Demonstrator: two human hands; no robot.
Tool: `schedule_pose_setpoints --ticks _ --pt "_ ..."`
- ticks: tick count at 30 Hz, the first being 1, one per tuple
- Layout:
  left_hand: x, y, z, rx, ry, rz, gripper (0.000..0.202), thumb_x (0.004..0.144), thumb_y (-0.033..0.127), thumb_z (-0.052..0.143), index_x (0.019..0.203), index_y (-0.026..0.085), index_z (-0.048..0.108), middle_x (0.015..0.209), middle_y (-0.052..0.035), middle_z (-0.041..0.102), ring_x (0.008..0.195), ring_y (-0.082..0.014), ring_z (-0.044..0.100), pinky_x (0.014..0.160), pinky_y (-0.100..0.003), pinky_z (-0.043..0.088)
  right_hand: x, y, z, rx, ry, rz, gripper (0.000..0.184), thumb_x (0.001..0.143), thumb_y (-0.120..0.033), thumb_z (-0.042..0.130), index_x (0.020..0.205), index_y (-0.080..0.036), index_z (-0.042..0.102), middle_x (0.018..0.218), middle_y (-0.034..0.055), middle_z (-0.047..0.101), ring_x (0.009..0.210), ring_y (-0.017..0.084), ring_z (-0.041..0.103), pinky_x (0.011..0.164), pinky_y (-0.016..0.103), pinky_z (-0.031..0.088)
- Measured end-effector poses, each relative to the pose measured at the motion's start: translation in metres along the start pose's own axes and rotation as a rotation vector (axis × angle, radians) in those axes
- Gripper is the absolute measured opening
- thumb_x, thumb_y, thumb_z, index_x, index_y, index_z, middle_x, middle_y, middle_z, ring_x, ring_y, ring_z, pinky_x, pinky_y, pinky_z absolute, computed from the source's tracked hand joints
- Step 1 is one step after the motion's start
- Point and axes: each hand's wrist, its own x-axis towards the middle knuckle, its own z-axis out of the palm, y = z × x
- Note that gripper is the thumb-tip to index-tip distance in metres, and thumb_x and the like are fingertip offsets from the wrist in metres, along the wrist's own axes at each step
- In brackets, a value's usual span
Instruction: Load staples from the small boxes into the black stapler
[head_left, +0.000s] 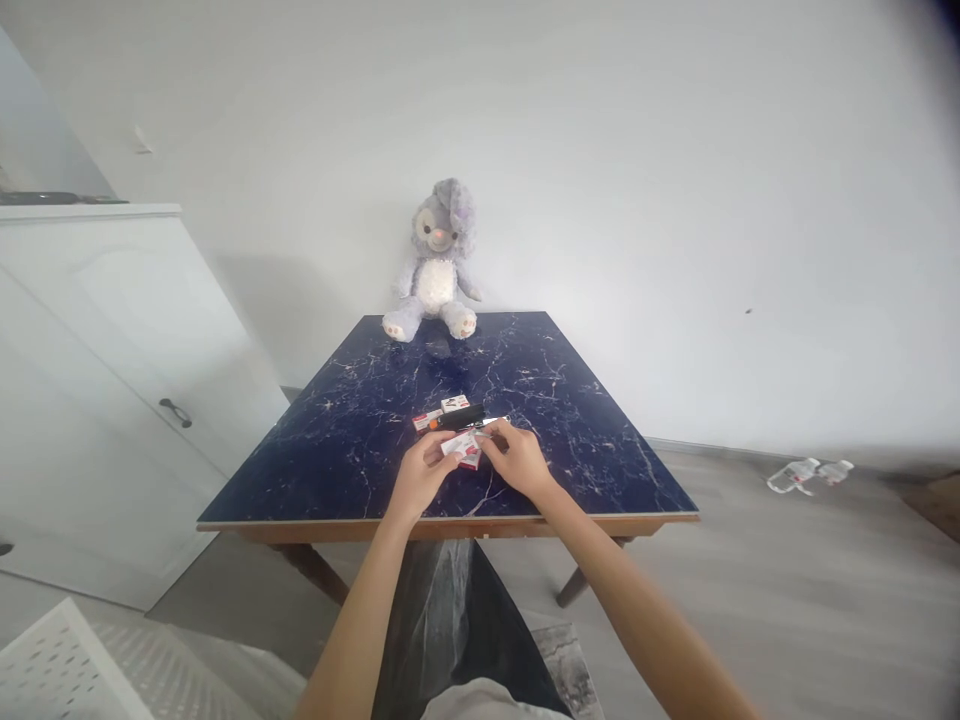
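Above the near half of a dark blue marble-patterned table (360,440), my left hand (421,476) grips a small white-and-red box (459,443) by its left end. The fingers of my right hand (517,458) are closed at the box's right end, partly hiding it. Just beyond lies a black object with an orange end (459,417), its kind too small to make out. Another white-and-red box (426,421) lies left of it, and a white box (454,403) is behind it. Below the held box, part of one more red-and-white box (470,460) shows.
A grey plush toy (437,260) sits at the table's far edge against the wall. White cabinets (112,380) stand to the left, with a white perforated basket (67,665) at the lower left. Clear plastic bottles (795,474) lie on the floor at right.
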Motion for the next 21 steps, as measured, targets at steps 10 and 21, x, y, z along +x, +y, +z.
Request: schedule_pose_setpoints --ticks 10,21 --pt "0.0002 0.0024 -0.0006 -0.007 0.015 0.007 0.043 0.079 0.035 0.074 0.118 0.017 0.066 0.114 -0.0108 0.074 0.103 -0.0257 0.071 0.096 -0.039 0.053 0.0023 0.0005 -0.0035 0.306 -0.035 0.146 0.011 0.086 -0.034 0.059 0.087 -0.024 0.057 0.076 -0.0004 0.071 0.063 0.017 0.068 0.063 0.028 0.054" --pt "0.0018 -0.0001 0.0000 -0.011 0.018 -0.009 0.048 0.079 0.037 0.075 0.121 0.016 0.065 0.115 -0.0115 0.073 0.106 -0.0268 0.069 0.095 -0.041 0.054 0.0034 -0.0016 -0.0049 0.316 -0.047 0.194 0.018 0.086 -0.041 0.060 0.083 -0.024 0.055 0.076 0.0010 0.073 0.064 0.019 0.069 0.061 0.029 0.054"
